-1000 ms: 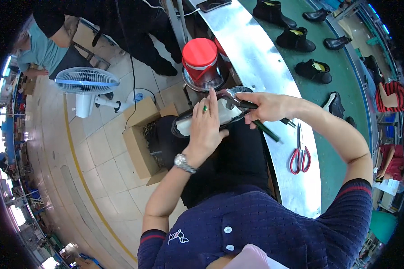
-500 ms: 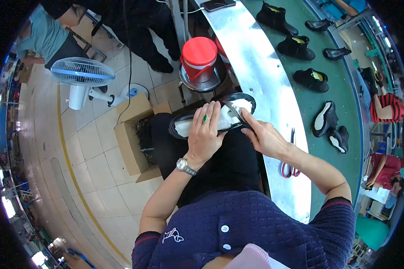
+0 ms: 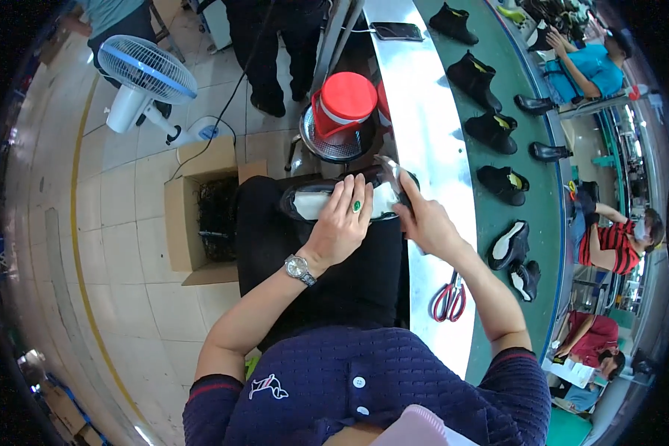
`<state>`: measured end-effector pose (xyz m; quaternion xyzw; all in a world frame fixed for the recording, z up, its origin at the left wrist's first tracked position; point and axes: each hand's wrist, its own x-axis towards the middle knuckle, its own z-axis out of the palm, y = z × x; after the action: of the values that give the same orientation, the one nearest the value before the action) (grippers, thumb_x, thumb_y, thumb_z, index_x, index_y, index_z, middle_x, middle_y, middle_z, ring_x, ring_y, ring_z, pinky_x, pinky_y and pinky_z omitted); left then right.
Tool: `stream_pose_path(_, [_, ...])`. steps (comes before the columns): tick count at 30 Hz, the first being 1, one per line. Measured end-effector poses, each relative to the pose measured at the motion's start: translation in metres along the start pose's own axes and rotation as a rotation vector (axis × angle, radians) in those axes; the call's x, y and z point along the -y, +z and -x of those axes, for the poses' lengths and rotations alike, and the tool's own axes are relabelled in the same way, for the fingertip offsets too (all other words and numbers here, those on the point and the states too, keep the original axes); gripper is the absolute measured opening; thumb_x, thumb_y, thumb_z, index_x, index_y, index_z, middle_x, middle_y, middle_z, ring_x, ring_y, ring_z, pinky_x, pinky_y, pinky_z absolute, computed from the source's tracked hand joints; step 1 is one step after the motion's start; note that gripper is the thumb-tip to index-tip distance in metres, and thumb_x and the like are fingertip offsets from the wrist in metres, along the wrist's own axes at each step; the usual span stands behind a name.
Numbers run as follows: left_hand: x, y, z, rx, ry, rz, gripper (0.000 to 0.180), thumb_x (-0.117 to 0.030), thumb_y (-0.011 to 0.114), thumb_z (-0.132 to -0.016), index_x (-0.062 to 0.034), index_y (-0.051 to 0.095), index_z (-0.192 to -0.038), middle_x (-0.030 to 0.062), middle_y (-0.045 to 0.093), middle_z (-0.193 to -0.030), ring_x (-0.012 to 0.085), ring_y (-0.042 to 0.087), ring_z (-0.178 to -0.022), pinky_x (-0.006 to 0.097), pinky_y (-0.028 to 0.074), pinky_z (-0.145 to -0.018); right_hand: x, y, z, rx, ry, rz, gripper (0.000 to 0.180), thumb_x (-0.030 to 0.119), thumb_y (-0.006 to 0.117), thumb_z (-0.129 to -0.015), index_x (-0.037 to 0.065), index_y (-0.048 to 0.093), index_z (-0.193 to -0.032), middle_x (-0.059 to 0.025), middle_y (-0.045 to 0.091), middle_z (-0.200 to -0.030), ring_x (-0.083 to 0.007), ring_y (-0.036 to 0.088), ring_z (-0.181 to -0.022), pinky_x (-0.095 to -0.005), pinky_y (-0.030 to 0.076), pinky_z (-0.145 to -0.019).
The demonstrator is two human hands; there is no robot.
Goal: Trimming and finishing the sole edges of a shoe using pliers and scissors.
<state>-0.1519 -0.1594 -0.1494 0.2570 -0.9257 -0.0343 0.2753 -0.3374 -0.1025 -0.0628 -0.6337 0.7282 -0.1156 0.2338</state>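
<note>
A black shoe (image 3: 310, 204) lies across my lap with its white underside up. My left hand (image 3: 342, 223) is laid over its middle, fingers together, holding it. Over the right end of the shoe, my right hand (image 3: 432, 221) is closed around a hand tool (image 3: 387, 166) with a grey metal head; most of it is hidden by my fingers and its exact kind is unclear. Red-handled scissors (image 3: 449, 301) lie on the metal bench near my right forearm.
The shiny metal bench (image 3: 442, 215) holds a phone (image 3: 396, 31). Beyond it, several black shoes stand on a green conveyor (image 3: 490, 204). On my left are an open carton (image 3: 178, 230) and a fan (image 3: 147, 70). A red bucket (image 3: 347, 97) stands on a stool ahead; people are around.
The view has shifted, moving the bench and scissors left in the picture. The tool's head now stands higher above the shoe's right end. Both hands remain on the shoe and tool.
</note>
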Motion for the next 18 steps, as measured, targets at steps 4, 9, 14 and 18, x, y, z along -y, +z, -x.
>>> stream_pose_path(4, [0.003,0.003,0.004,0.011,-0.036,-0.070,0.065,-0.018,0.074,-0.072,0.0109,0.052,-0.126,0.0282,0.053,-0.131,0.0392,0.052,-0.123,0.045,0.040,-0.107,0.023,-0.029,-0.007,0.153,0.084,-0.119,0.064,0.016,0.056,-0.095,0.007,0.024,-0.149,-0.0133,0.067,-0.069,-0.0269,0.067,-0.058,-0.0375,0.052,-0.058])
stream_pose_path(9, [-0.003,0.002,-0.001,0.026,-0.045,-0.054,0.066,-0.017,0.074,-0.072,0.0104,0.051,-0.128,0.0277,0.052,-0.133,0.0378,0.051,-0.125,0.044,0.039,-0.108,0.002,0.004,-0.009,0.121,0.176,-0.056,0.063,0.016,0.054,-0.095,0.006,0.024,-0.150,-0.0110,0.064,-0.062,-0.0249,0.067,-0.057,-0.0367,0.052,-0.058])
stream_pose_path(14, [-0.001,0.002,0.002,0.032,-0.072,-0.081,0.065,-0.018,0.073,-0.074,0.0101,0.051,-0.128,0.0273,0.050,-0.134,0.0374,0.050,-0.125,0.043,0.039,-0.108,0.023,-0.015,-0.009,-0.040,0.167,-0.265,0.064,0.017,0.054,-0.096,0.005,0.023,-0.150,-0.0109,0.065,-0.063,-0.0225,0.067,-0.057,-0.0354,0.052,-0.058])
stream_pose_path(18, [-0.001,0.003,-0.002,0.015,-0.078,-0.069,0.064,-0.017,0.073,-0.074,0.0105,0.050,-0.128,0.0271,0.049,-0.135,0.0379,0.050,-0.125,0.043,0.039,-0.108,0.005,0.004,-0.012,0.073,0.193,-0.047,0.059,0.017,0.052,-0.098,0.003,0.026,-0.148,-0.0132,0.066,-0.064,-0.0259,0.067,-0.058,-0.0394,0.052,-0.060])
